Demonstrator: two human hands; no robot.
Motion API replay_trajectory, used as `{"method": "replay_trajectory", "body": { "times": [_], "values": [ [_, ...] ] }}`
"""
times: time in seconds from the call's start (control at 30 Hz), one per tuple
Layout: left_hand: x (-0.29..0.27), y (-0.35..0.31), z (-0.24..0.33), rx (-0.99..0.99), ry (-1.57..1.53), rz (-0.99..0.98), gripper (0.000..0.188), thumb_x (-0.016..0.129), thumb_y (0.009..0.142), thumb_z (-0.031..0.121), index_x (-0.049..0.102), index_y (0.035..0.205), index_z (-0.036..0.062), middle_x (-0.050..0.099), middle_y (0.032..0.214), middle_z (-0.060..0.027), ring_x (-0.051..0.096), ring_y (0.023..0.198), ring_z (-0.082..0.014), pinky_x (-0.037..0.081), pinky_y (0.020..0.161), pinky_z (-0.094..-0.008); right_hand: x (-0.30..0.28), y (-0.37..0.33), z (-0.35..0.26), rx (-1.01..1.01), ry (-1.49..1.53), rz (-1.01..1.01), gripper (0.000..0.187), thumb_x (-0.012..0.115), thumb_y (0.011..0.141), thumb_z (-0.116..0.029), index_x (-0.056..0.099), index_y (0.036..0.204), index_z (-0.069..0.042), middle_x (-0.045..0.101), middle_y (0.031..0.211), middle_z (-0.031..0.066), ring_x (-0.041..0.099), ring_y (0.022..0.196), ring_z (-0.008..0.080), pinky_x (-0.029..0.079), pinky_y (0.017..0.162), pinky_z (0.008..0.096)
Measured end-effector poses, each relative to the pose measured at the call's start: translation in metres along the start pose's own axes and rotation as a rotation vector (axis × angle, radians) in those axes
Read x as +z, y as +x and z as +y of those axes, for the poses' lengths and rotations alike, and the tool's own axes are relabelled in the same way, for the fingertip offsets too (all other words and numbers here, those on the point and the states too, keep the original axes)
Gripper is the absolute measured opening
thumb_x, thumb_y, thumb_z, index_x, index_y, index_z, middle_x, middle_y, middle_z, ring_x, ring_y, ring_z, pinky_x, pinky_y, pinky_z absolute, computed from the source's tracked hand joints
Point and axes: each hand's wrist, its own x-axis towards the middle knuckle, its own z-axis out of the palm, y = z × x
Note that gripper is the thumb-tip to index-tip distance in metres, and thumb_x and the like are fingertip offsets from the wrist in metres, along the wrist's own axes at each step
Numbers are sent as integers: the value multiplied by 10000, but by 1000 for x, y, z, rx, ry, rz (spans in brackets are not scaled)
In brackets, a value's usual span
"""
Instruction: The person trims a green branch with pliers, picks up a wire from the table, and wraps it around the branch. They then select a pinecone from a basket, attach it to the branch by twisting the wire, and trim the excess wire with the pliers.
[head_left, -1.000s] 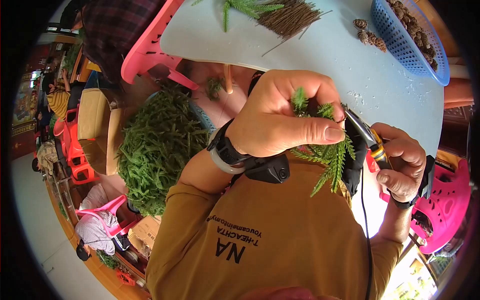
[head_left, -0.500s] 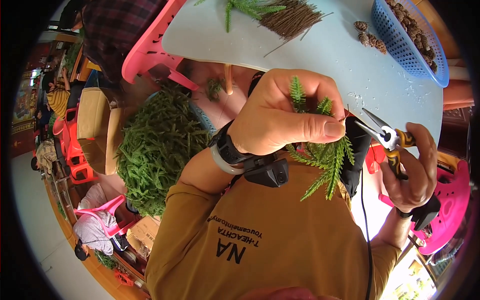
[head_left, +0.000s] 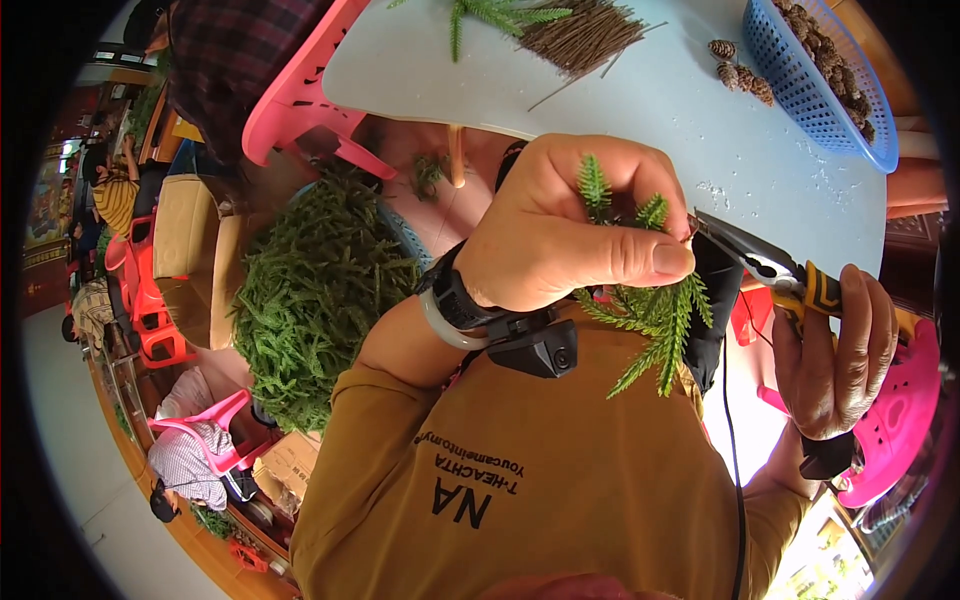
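Observation:
My left hand [head_left: 565, 235] is closed in a pinch on a green artificial fir sprig [head_left: 662, 340]. Some needled tips poke up between thumb and fingers, while the longer fronds hang below. A thin stem end shows at the thumb tip. My right hand [head_left: 842, 355] is wrapped round the black and yellow handles of a pair of pliers [head_left: 755, 255]. Their jaws point left, with the tips right beside the stem end and nearly together. Whether they grip the stem cannot be made out.
Ahead is a pale table [head_left: 650, 130] with brown stem wires [head_left: 580, 40], a loose green sprig [head_left: 500, 15], small pine cones [head_left: 742, 80] and a blue basket [head_left: 825, 90] of cones. Green sprigs [head_left: 310, 290] heap at left, near a pink chair [head_left: 300, 90] and cardboard box [head_left: 190, 240]. Other people sit beyond.
The pliers have moved left to the stem end, and their jaws have come closer together. My right hand has turned and sits slightly lower. My left hand has barely moved.

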Motion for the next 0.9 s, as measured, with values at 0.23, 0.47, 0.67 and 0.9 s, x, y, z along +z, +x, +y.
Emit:
{"method": "replay_trajectory", "body": {
  "times": [0.23,0.47,0.67,0.9],
  "values": [
    [-2,2,-4,56,-17,-38,119,714,800,44,611,802,-13,600,698,-16,557,629,-61,431,550,-189,1,-3,0,-6,-21,2,261,746,695,-41,616,913,20,570,1157,244,577,976,384,523,760,441],
    [-2,0,-1,-19,35,-17,192,726,725,69,562,777,-17,562,783,-105,540,694,-167,435,632,-277,1,-10,1,-24,-21,3,282,740,710,-38,603,951,14,565,1166,240,580,970,381,525,760,433],
    [-2,-1,0,-57,48,0,185,724,720,34,557,785,-14,564,791,-96,528,696,-132,420,610,-240,5,-12,-1,-27,-30,8,285,742,714,-44,591,944,28,567,1156,247,580,967,385,529,754,442],
    [-2,0,-1,76,188,-10,173,723,714,24,565,775,-13,566,803,-87,511,663,-108,405,580,-225,7,-10,-4,-7,4,-5,301,749,715,-63,580,935,55,566,1142,271,580,964,390,532,743,456]
  ]
}}
